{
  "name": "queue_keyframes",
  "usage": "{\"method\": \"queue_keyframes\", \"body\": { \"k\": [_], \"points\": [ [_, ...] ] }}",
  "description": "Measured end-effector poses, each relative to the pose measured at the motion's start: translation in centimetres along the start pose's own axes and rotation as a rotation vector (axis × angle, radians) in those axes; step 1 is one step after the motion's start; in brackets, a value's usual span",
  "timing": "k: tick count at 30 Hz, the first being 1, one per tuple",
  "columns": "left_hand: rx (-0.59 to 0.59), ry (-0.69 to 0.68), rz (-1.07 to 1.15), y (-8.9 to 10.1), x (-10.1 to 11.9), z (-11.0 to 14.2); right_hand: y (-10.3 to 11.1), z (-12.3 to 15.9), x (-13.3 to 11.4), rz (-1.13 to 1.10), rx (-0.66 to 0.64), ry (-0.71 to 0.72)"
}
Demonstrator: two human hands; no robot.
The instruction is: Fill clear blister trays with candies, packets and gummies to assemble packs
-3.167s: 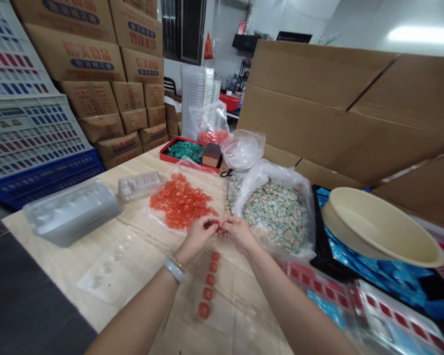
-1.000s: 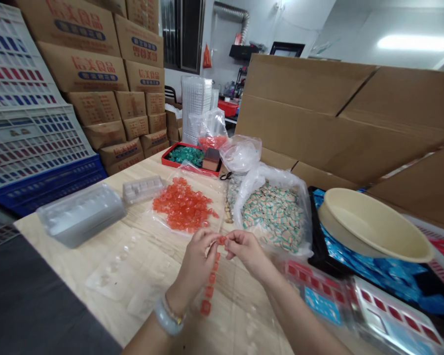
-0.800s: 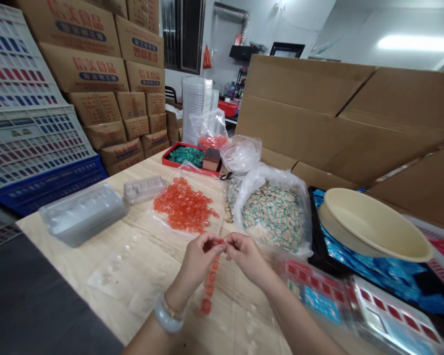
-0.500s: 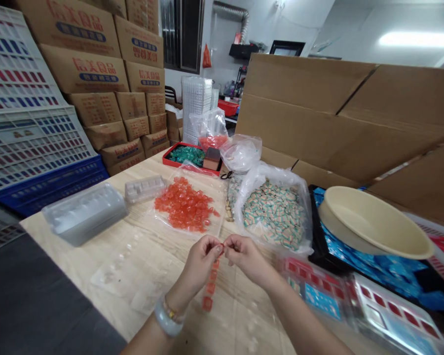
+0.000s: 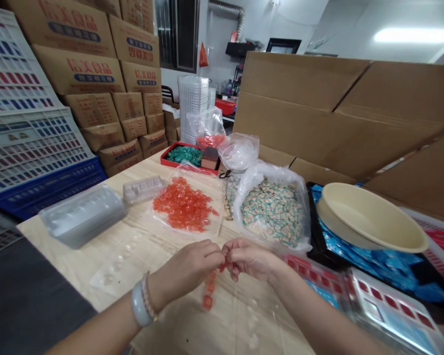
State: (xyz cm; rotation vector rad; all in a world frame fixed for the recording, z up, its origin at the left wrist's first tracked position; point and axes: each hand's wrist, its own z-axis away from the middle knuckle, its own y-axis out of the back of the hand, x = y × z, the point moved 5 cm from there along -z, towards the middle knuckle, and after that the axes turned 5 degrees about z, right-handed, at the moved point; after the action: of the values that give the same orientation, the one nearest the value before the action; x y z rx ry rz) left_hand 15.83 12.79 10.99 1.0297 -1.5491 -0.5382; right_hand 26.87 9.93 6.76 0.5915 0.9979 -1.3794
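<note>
My left hand (image 5: pixel 192 265) and my right hand (image 5: pixel 248 259) meet over the table, fingers closed together. Between their fingertips shows a small red piece (image 5: pixel 222 266), mostly covered by the fingers. Just below, a row of orange-red translucent square pieces (image 5: pixel 207 301) lies on the wooden table, partly behind my left hand. Beyond my hands, a heap of similar loose orange-red pieces (image 5: pixel 183 204) rests on a clear plastic sheet. To the right stands an open clear bag (image 5: pixel 272 209) full of small tan-and-green pieces.
Stacked clear plastic trays (image 5: pixel 83 214) stand at the table's left. A red tray (image 5: pixel 185 155) of green pieces is at the back. On the right, a cream basin (image 5: pixel 370 217) sits over blue packets (image 5: pixel 377 266). Packed clear cases (image 5: pixel 394 310) lie at front right.
My left hand has turned over, its back now facing up, and its forearm has swung left. My right hand's fingers have curled. The small red piece stays between them, slightly lower.
</note>
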Motion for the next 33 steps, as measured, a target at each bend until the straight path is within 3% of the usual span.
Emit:
{"method": "queue_keyframes", "body": {
  "k": [4,7,12,14,18,20,24,27,30,33],
  "points": [
    [-0.120,-0.129,-0.189,0.7,1.1,-0.3,-1.1,0.5,0.0,-0.020,-0.038,-0.044],
    [-0.123,-0.166,-0.152,0.7,1.8,-0.3,-1.5,1.1,0.0,-0.048,-0.044,-0.062],
    [-0.156,-0.129,-0.033,0.4,2.4,-0.1,-1.5,2.3,0.7,-0.050,-0.116,-0.100],
    [-0.171,-0.057,0.039,0.3,2.3,0.1,-1.4,2.8,0.7,-0.002,-0.090,-0.026],
    [-0.005,0.180,0.358,0.2,1.5,0.6,-1.4,4.9,-1.4,0.327,0.163,0.441],
    [0.075,0.289,0.525,-0.2,1.1,1.1,-2.1,5.9,-2.2,0.483,0.210,0.554],
    [0.123,0.433,0.831,-1.4,1.1,1.4,-2.7,6.3,-2.0,0.435,0.123,0.482],
    [0.240,0.432,0.977,-1.8,1.4,1.3,-2.7,6.0,-1.7,0.318,0.085,0.435],
    [0.451,0.367,1.043,-2.1,1.6,1.2,-2.7,5.9,-1.6,0.406,0.224,0.455],
    [0.638,0.388,1.131,-3.2,1.5,1.7,-2.9,6.1,-1.6,0.543,0.436,0.526]
  ]
}}
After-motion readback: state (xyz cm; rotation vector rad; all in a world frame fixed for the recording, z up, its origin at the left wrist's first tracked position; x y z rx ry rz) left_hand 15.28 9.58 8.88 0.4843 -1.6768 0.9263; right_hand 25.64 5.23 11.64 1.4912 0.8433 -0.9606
